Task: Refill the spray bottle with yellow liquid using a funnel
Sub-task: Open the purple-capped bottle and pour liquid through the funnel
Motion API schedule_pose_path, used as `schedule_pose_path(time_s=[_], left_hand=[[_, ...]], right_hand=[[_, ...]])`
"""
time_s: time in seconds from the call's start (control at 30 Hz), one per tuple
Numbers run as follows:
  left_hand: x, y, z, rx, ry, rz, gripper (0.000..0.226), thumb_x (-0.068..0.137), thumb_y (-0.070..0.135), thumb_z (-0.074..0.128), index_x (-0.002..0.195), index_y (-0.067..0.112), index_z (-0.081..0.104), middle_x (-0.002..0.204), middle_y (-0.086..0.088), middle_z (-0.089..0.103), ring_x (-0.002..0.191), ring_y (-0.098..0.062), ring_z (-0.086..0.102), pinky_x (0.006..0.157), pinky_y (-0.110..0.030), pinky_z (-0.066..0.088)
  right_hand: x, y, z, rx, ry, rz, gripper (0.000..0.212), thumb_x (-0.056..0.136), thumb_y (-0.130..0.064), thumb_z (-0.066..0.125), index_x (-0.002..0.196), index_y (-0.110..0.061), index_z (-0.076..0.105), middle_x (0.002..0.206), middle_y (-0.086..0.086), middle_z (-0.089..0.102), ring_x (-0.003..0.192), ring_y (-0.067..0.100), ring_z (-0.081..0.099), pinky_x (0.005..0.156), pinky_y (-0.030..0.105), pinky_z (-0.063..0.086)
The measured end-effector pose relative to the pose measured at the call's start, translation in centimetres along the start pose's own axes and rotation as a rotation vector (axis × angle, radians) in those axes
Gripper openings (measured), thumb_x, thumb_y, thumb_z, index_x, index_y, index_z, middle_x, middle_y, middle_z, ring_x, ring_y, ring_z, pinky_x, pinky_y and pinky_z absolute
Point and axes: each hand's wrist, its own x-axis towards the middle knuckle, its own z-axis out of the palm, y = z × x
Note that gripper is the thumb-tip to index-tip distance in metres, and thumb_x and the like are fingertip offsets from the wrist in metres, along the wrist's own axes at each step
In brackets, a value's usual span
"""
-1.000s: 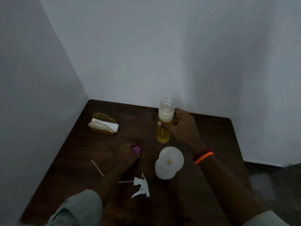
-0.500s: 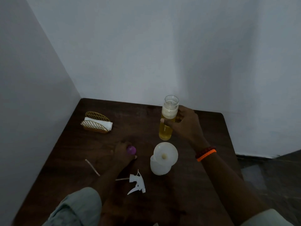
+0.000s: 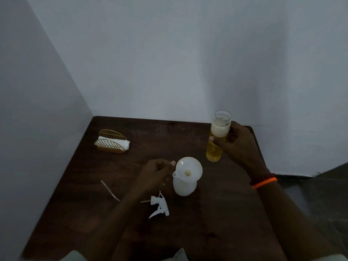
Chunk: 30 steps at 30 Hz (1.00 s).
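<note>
The white spray bottle (image 3: 184, 186) stands mid-table with a white funnel (image 3: 188, 169) seated in its neck. Its detached trigger sprayer head (image 3: 160, 205) lies on the table in front of it. My right hand (image 3: 239, 146) grips a clear, open-topped bottle of yellow liquid (image 3: 216, 146), held upright to the right of and behind the funnel. My left hand (image 3: 156, 173) is curled just left of the funnel, thumb close to the rim. The purple cap it had is out of sight, and I cannot tell whether it is in the hand.
A gold wire holder with a white napkin (image 3: 112, 142) sits at the back left of the dark wooden table (image 3: 216, 213). A thin stick (image 3: 110, 191) lies left of my left forearm. Walls close in at the back and left, and the floor drops off on the right.
My right hand has carried the yellow-liquid bottle up and to the right. My left hand has shifted right toward the funnel, and the purple cap is no longer visible.
</note>
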Motion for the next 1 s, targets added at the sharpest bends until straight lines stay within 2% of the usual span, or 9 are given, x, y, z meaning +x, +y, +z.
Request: schedule_pose_path(time_s=[0.1,0.2,0.33,0.4,0.47,0.6,0.7,0.83,1.0], left_hand=[[0.1,0.2,0.7,0.016,-0.006,-0.026,0.035,0.092,0.052,0.061,0.093,0.019,0.074,0.081,-0.007,0.076,0.064,-0.015,0.069,0.059,-0.027,0.057],[0.0,0.4,1.1,0.060,-0.027,-0.004,0.031,0.093,0.047,0.063,0.094,0.018,0.074,0.085,-0.003,0.077,0.063,-0.015,0.068,0.058,-0.028,0.056],[0.0,0.3,1.5,0.100,-0.003,0.030,0.021,0.095,0.034,0.064,0.095,0.017,0.075,0.070,0.005,0.074,0.055,-0.008,0.063,0.053,-0.022,0.052],[0.0,0.3,1.6,0.115,0.008,0.040,0.019,0.096,0.030,0.063,0.097,0.015,0.075,0.059,0.013,0.069,0.051,-0.004,0.061,0.052,-0.019,0.049],[0.0,0.4,1.7,0.114,0.017,0.052,0.020,0.097,0.029,0.063,0.098,0.013,0.076,0.054,0.016,0.067,0.048,-0.001,0.059,0.051,-0.017,0.046],[0.0,0.3,1.7,0.109,0.042,0.075,0.018,0.095,0.029,0.066,0.097,0.016,0.078,0.063,0.009,0.072,0.051,-0.005,0.062,0.051,-0.019,0.049],[0.1,0.2,1.6,0.099,0.037,0.091,0.017,0.094,0.029,0.067,0.094,0.017,0.078,0.069,0.003,0.074,0.054,-0.012,0.064,0.052,-0.022,0.052],[0.3,0.0,1.5,0.089,0.027,0.097,0.017,0.094,0.028,0.067,0.095,0.016,0.078,0.071,0.001,0.075,0.053,-0.011,0.062,0.053,-0.023,0.051],[0.3,-0.1,1.4,0.076,0.027,0.095,0.017,0.094,0.027,0.067,0.097,0.013,0.077,0.074,-0.004,0.075,0.054,-0.013,0.062,0.053,-0.023,0.053]], right_hand=[[-1.2,0.4,-1.0,-0.014,-0.020,-0.001,0.050,0.076,-0.028,0.086,0.119,-0.018,0.063,0.105,-0.012,0.068,0.099,0.003,0.067,0.084,0.024,0.058],[-2.4,0.8,-1.6,-0.042,-0.082,0.010,0.054,0.076,-0.026,0.086,0.123,-0.022,0.060,0.106,-0.016,0.066,0.099,-0.003,0.063,0.083,0.020,0.054],[-3.9,1.2,-1.4,-0.103,-0.168,0.002,0.061,0.076,-0.026,0.086,0.130,-0.025,0.057,0.116,-0.016,0.063,0.101,-0.012,0.058,0.083,0.013,0.047],[-4.6,1.4,-1.1,-0.127,-0.214,-0.007,0.062,0.076,-0.028,0.085,0.131,-0.028,0.057,0.119,-0.017,0.064,0.105,-0.010,0.059,0.087,0.018,0.052],[-5.0,1.5,-0.7,-0.148,-0.248,-0.005,0.063,0.075,-0.032,0.084,0.132,-0.030,0.056,0.122,-0.016,0.064,0.109,-0.002,0.061,0.095,0.032,0.054],[-5.3,2.0,0.1,-0.252,-0.307,0.016,0.075,0.069,-0.058,0.070,0.139,-0.046,0.044,0.130,-0.015,0.060,0.117,0.008,0.057,0.102,0.053,0.045],[-5.2,2.6,0.2,-0.299,-0.333,0.016,0.078,0.068,-0.059,0.068,0.139,-0.055,0.038,0.124,-0.015,0.058,0.114,0.009,0.055,0.102,0.053,0.042],[-5.1,2.2,0.1,-0.423,-0.330,-0.028,0.075,0.078,-0.041,0.077,0.142,-0.052,0.038,0.121,-0.012,0.056,0.114,0.010,0.051,0.104,0.047,0.032],[-4.8,1.5,-0.1,-0.546,-0.369,-0.064,0.074,0.083,-0.039,0.073,0.145,-0.051,0.035,0.120,-0.009,0.051,0.115,0.011,0.047,0.099,0.039,0.026]])
